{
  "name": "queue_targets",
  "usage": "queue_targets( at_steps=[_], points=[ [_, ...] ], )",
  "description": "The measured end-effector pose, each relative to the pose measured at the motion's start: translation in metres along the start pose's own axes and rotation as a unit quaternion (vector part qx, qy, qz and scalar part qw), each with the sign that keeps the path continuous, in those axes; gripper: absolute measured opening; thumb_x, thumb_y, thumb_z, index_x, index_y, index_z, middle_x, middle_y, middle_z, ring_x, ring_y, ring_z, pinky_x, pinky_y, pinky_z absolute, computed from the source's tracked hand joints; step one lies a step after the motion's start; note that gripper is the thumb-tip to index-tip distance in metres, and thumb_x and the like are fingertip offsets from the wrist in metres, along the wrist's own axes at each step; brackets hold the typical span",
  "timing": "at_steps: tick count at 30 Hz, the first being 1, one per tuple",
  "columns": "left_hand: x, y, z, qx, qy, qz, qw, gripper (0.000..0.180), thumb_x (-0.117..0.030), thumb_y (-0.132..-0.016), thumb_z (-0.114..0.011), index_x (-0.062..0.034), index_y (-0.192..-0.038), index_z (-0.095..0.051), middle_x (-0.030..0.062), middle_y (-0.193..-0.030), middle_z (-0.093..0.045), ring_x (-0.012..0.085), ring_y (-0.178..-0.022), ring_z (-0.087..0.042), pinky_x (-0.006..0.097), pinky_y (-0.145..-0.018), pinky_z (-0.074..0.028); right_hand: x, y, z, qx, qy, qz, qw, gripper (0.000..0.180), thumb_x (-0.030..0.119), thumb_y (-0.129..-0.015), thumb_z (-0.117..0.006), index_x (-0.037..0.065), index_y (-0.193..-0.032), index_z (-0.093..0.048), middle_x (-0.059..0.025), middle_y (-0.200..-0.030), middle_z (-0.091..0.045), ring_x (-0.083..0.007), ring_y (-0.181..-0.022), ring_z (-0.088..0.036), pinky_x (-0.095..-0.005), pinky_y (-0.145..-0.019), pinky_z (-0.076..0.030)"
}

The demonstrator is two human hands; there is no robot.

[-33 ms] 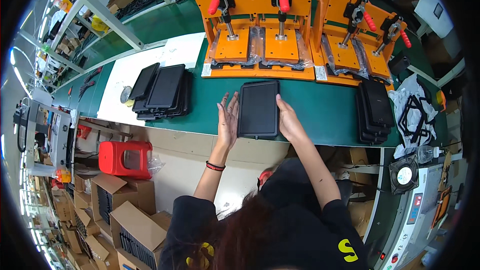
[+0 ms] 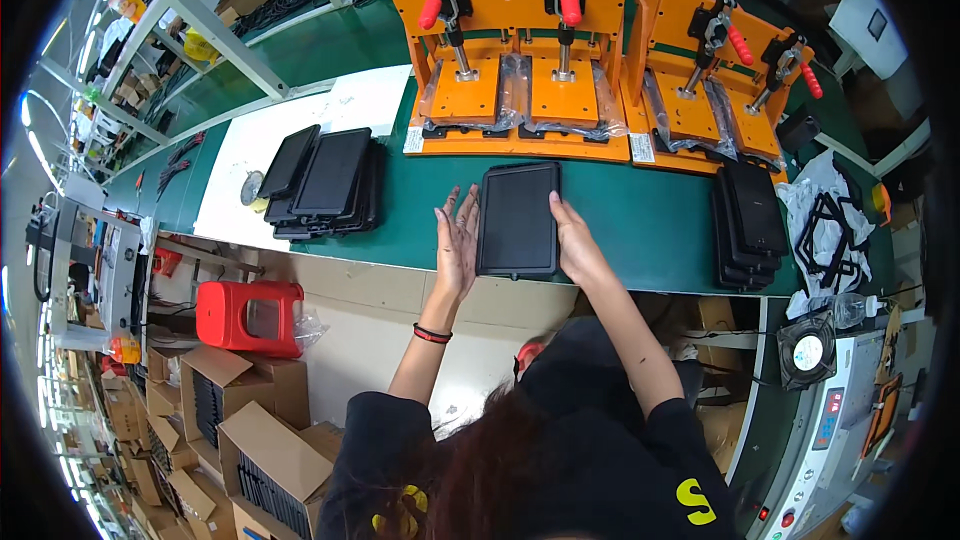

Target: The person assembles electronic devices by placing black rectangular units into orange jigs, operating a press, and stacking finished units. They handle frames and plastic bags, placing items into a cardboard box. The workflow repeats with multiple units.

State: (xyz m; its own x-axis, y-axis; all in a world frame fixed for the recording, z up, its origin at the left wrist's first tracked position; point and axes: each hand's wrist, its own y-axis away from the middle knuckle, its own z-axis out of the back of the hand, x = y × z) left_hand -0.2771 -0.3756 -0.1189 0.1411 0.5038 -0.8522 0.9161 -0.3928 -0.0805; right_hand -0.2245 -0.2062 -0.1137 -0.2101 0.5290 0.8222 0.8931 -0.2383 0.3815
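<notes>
A black, tablet-like panel with a raised rim point(image 2: 518, 220) is held upright-facing over the front of the green bench. My right hand point(image 2: 577, 240) grips its right edge, the thumb lying on the front rim and the other fingers hidden behind. Along the left edge, my left hand point(image 2: 458, 240) is open, palm turned toward the panel and fingers stretched; whether it touches the edge I cannot tell. Left of it lies a stack of similar black panels point(image 2: 330, 175). Another stack of black panels point(image 2: 752, 210) stands to the right.
Behind the panel stand orange clamp presses point(image 2: 515, 0) with red handles. Black frames point(image 2: 832, 230) lie on white plastic at the right, near a small fan point(image 2: 806, 350). A red stool point(image 2: 250, 318) and open cartons point(image 2: 275, 465) occupy the floor at left.
The right thumb sits slightly farther left on the panel's front rim. Otherwise the hands and the panel have barely moved.
</notes>
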Motion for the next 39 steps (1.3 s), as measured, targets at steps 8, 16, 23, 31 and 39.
queue_targets(
  at_steps=[8,16,23,31,39],
  points=[
    [-0.012,0.019,-0.002,-0.13,0.053,0.064,0.988,0.071,-0.05,-0.097,-0.033,0.0037,-0.142,-0.02,0.0235,-0.145,-0.029,0.0286,-0.137,-0.027,0.036,-0.114,-0.021,-0.008,0.006,-0.009,0.0,-0.008,-0.007,1.0,0.069,0.041,-0.098,-0.043,-0.003,-0.145,-0.018,-0.0178,-0.144,-0.034,-0.0238,-0.131,-0.038,-0.0333,-0.106,-0.035],
    [-0.129,-0.039,0.02,-0.117,-0.157,0.057,0.979,0.069,-0.053,-0.097,-0.034,0.0029,-0.137,-0.031,0.0174,-0.134,-0.046,0.0237,-0.125,-0.044,0.034,-0.105,-0.035,0.029,-0.02,-0.116,0.14,-0.052,0.086,0.985,0.066,0.039,-0.099,-0.043,-0.002,-0.145,-0.019,-0.0153,-0.142,-0.037,-0.0225,-0.129,-0.04,-0.0327,-0.105,-0.035],
    [-0.227,-0.186,0.107,-0.087,-0.24,0.096,0.962,0.068,-0.056,-0.097,-0.027,0.0015,-0.124,-0.051,0.014,-0.117,-0.06,0.0237,-0.11,-0.057,0.035,-0.097,-0.044,0.04,-0.183,-0.268,0.078,0.091,0.185,0.975,0.062,0.042,-0.101,-0.028,-0.002,-0.143,-0.022,-0.0195,-0.148,-0.028,-0.0282,-0.138,-0.023,-0.035,-0.112,-0.018],
    [-0.205,-0.303,0.179,-0.025,-0.315,0.155,0.936,0.1,-0.071,-0.088,-0.027,0.0106,-0.143,-0.009,0.0219,-0.149,-0.024,0.0277,-0.137,-0.029,0.038,-0.112,-0.024,0.018,-0.303,-0.291,0.031,0.163,-0.028,0.986,0.091,0.066,-0.091,-0.022,-0.005,-0.145,0.002,-0.0237,-0.15,-0.017,-0.0325,-0.14,-0.02,-0.0441,-0.112,-0.021],
    [-0.174,-0.305,0.257,-0.02,-0.327,0.215,0.92,0.107,-0.076,-0.084,-0.028,0.0075,-0.145,-0.002,0.0202,-0.153,-0.009,0.0271,-0.142,-0.013,0.037,-0.114,-0.015,0.0,-0.292,-0.295,0.071,0.318,-0.061,0.944,0.098,0.072,-0.086,-0.024,-0.004,-0.145,-0.004,-0.0229,-0.151,-0.014,-0.0357,-0.14,-0.016,-0.0474,-0.112,-0.018]
  ],
)
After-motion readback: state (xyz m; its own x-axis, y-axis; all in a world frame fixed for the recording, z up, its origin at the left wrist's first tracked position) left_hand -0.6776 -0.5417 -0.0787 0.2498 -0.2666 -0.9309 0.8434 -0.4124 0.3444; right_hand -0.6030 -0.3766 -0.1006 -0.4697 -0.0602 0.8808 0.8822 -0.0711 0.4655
